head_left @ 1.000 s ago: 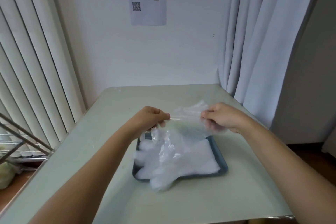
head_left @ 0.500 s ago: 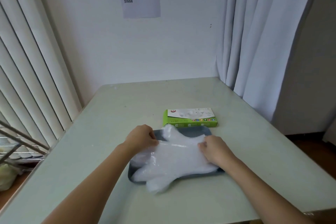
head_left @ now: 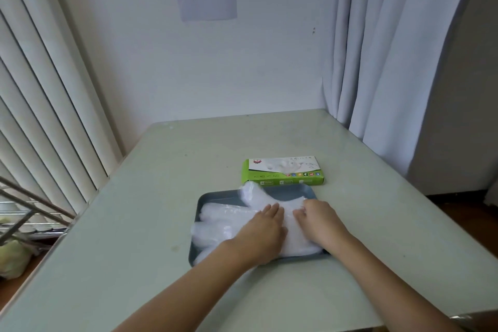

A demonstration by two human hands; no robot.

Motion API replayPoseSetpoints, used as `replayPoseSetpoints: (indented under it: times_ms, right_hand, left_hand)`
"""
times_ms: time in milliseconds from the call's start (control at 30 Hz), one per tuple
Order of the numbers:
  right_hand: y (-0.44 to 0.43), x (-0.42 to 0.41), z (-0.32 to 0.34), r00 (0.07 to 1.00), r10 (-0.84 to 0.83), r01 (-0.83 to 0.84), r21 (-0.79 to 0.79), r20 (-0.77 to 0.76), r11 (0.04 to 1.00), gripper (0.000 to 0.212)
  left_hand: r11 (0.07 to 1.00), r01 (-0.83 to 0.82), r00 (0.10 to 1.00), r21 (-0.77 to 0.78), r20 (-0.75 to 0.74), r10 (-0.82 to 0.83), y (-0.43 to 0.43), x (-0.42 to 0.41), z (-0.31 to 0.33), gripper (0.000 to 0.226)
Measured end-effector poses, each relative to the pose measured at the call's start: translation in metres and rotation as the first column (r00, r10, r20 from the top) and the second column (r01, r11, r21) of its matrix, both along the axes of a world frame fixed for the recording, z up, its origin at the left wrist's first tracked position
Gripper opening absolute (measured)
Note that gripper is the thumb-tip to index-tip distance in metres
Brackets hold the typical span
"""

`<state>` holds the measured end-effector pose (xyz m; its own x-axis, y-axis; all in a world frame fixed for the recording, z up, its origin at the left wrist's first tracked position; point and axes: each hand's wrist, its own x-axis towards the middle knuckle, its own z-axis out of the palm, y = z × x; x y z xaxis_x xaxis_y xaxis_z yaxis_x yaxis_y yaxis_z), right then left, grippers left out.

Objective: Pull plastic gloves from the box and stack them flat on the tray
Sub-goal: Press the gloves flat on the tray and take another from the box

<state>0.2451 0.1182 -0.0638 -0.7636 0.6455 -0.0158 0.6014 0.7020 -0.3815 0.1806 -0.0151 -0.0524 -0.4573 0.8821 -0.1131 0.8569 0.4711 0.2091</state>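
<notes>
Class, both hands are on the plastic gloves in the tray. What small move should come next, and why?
Probably sweep the left hand leftward along the gloves while the right hand pins them. The plastic looks puffy rather than flat, and the glove fingers reach the left rim of the tray.

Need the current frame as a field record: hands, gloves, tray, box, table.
left hand: flat, fingers straight, palm down on the gloves
right hand: on the gloves beside the left hand, fingers bent; pinch or press unclear
gloves: clear plastic stack lying on the tray, fingers pointing left, thumb reaching the far rim
tray: dark blue-grey, rectangular, on the table
box: green and white, lying flat just beyond the tray's far rim
table: pale green top, carries tray and box
stage: top glove laid down, being flattened
</notes>
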Motion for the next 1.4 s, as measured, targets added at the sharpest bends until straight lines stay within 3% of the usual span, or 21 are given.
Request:
replayPoseSetpoints:
  times_ms: [67, 167, 233, 300, 367, 433, 600, 700, 833, 900, 1067, 1200, 1333, 1400]
  right_hand:
    - [-0.001, 0.001, 0.002, 1.0, 0.008, -0.008, 0.014, 0.011, 1.0, 0.037]
    - [-0.008, 0.009, 0.009, 0.998, 0.025, -0.018, 0.117, -0.062, 0.993, 0.013]
    - [-0.012, 0.012, 0.008, 0.951, 0.102, -0.03, 0.24, -0.292, 0.97, 0.036]
    - [-0.017, 0.011, 0.008, 0.855, 0.217, -0.126, 0.217, -0.471, 0.968, 0.033]
    - [-0.019, 0.01, 0.004, 0.867, 0.311, -0.305, 0.079, -0.389, 0.949, 0.037]
    - [-0.018, 0.012, -0.004, 0.886, 0.425, -0.442, -0.058, -0.187, 0.895, 0.048]
    - [-0.006, 0.016, -0.005, 0.834, 0.536, -0.519, -0.139, 0.13, 0.843, 0.062]
    - [-0.008, 0.016, -0.002, 0.824, 0.532, -0.515, -0.133, 0.193, 0.847, 0.073]
    - [-0.009, 0.017, 0.001, 0.832, 0.503, -0.493, -0.105, 0.233, 0.864, 0.084]
    - [-0.009, 0.017, 0.007, 0.827, 0.496, -0.493, -0.086, 0.264, 0.866, 0.087]
    - [-0.007, 0.013, 0.024, 0.805, 0.491, -0.512, -0.027, 0.332, 0.858, 0.091]
    - [-0.003, 0.004, 0.029, 0.798, 0.505, -0.532, -0.01, 0.33, 0.847, 0.081]
    - [0.001, 0.0, 0.027, 0.788, 0.513, -0.547, 0.004, 0.341, 0.837, 0.078]
    - [0.004, -0.001, 0.027, 0.786, 0.518, -0.553, 0.007, 0.336, 0.833, 0.077]
  left_hand:
    - [0.997, 0.015, 1.0, -0.07, -0.007, -0.016, 0.001, -0.002, -0.009, 0.056]
    - [0.996, 0.027, 1.0, -0.088, 0.008, -0.027, 0.0, -0.006, -0.013, 0.057]
    - [0.996, 0.033, 0.999, -0.081, 0.01, -0.033, -0.001, -0.007, -0.014, 0.057]
    - [0.996, 0.034, 0.999, -0.076, 0.016, -0.033, -0.001, -0.008, -0.016, 0.057]
    - [0.997, 0.04, 0.999, -0.069, 0.006, -0.04, -0.002, -0.007, -0.016, 0.057]
    - [0.998, 0.05, 0.999, -0.048, 0.001, -0.05, -0.004, -0.007, -0.016, 0.057]
    - [0.996, 0.045, 0.998, -0.08, 0.041, -0.042, -0.026, -0.02, -0.018, 0.067]
    - [0.987, 0.045, 0.999, -0.156, -0.021, -0.049, -0.054, -0.04, -0.012, 0.076]
    - [0.954, 0.034, 0.981, -0.299, -0.171, -0.088, -0.089, -0.062, 0.001, 0.129]
    - [0.921, -0.01, 0.977, -0.391, -0.2, -0.074, -0.097, -0.071, 0.008, 0.14]
    - [0.862, -0.126, 0.983, -0.491, -0.177, 0.043, -0.106, -0.083, 0.033, 0.111]
    - [0.833, -0.289, 0.946, -0.472, -0.277, 0.17, -0.113, -0.103, 0.06, 0.091]
    - [0.913, -0.344, 0.904, -0.22, -0.339, 0.259, -0.102, -0.102, 0.072, 0.051]
    - [0.968, -0.249, 0.949, -0.03, -0.208, 0.238, -0.085, -0.083, 0.069, 0.046]
